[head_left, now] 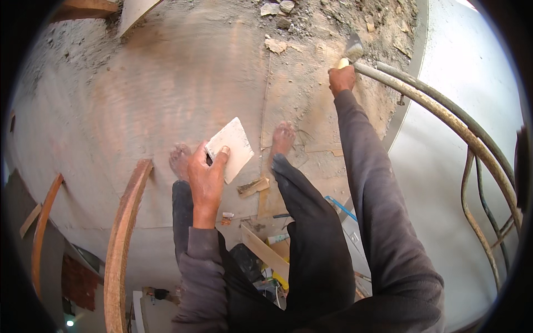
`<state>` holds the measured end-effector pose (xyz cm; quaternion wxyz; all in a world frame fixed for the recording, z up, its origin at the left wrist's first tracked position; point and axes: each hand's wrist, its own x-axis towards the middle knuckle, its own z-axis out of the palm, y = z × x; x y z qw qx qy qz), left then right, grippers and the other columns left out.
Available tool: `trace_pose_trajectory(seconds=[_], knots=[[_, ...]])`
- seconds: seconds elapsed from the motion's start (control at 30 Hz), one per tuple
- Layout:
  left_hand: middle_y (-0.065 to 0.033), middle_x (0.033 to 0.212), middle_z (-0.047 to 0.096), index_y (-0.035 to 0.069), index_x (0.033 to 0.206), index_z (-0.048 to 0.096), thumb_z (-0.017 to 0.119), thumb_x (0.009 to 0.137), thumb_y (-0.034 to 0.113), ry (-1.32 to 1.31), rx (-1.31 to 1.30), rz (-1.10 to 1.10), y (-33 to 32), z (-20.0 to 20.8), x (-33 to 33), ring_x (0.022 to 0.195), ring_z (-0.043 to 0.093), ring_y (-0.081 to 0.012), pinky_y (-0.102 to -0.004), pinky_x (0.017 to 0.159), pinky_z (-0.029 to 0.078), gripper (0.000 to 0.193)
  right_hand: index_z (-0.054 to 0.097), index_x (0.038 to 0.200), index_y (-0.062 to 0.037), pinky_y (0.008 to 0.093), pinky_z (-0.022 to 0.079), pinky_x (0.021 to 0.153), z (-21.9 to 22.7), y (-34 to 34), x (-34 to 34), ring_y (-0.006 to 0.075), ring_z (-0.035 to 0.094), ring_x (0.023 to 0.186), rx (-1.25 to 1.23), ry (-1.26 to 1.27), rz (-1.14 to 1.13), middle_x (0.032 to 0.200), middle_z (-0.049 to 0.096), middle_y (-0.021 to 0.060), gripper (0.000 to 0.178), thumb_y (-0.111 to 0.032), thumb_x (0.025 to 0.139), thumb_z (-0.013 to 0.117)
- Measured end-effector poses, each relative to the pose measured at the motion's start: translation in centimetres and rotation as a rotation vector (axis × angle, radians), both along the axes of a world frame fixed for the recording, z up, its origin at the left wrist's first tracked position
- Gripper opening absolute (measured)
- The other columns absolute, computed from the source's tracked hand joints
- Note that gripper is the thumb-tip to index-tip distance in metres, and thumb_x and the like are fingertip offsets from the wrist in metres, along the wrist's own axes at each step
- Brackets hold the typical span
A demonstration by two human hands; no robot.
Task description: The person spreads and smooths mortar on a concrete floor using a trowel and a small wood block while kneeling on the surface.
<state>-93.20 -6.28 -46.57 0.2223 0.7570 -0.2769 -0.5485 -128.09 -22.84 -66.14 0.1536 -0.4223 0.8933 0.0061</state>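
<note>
My left hand point(206, 176) is closed on the edge of a pale, flat, roughly square piece of tile point(233, 147), with the thumb on its upper face. Out to the far right, my right hand point(341, 79) grips the light handle of a trowel point(353, 49). The trowel's grey blade points away from me, over loose rubble at the foot of the wall. Beside that hand run the ends of two long poles. Whether the blade touches the rubble, I cannot tell.
Grey rubble point(300, 19) lies along the far edge. Curved-looking poles point(444, 114) stand against the pale wall point(466, 50) at right. Wooden beams point(126, 233) rise at left. My bare feet point(283, 137) are on dusty boards; a wood scrap point(253, 187) and tools lie near my legs.
</note>
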Motion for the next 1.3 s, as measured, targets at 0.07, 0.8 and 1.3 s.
trace_pose_trajectory(seconds=[0.07, 0.8, 1.3], knots=[[-0.0103, 0.076, 0.063, -0.008, 0.091, 0.059, 0.060, 0.082, 0.014, -0.008, -0.031, 0.007, 0.0, 0.1, 0.1, 0.070, 0.053, -0.0119, -0.0301, 0.065, 0.044, 0.023, 0.050, 0.106, 0.0055, 0.0432, 0.050, 0.082, -0.2, -0.7, 0.5, 0.0371, 0.063, 0.096, 0.077, -0.029, -0.068, 0.102, 0.063, 0.0249, 0.042, -0.017, 0.074, 0.066], [-0.0104, 0.074, 0.061, -0.006, 0.088, 0.058, 0.062, 0.082, 0.017, 0.120, -0.022, 0.162, 1.0, -1.8, 0.0, 0.067, 0.052, -0.0139, -0.0311, 0.063, 0.043, 0.025, 0.037, 0.100, 0.0023, 0.0301, 0.040, 0.031, -0.7, 4.2, 17.2, 0.0179, 0.051, 0.044, -0.359, -0.727, -0.340, 0.073, 0.052, 0.0119, 0.033, 0.004, 0.075, 0.059], [-0.0105, 0.073, 0.059, -0.006, 0.086, 0.057, 0.062, 0.082, 0.017, 0.128, -0.016, 0.173, 0.7, -0.8, 1.0, 0.067, 0.051, -0.0138, -0.0312, 0.063, 0.042, 0.024, 0.049, 0.108, 0.0028, 0.0297, 0.050, 0.040, 2.3, -5.9, 20.5, 0.0189, 0.059, 0.055, -0.266, -0.593, 0.176, 0.081, 0.058, 0.0154, 0.037, -0.002, 0.074, 0.061]])
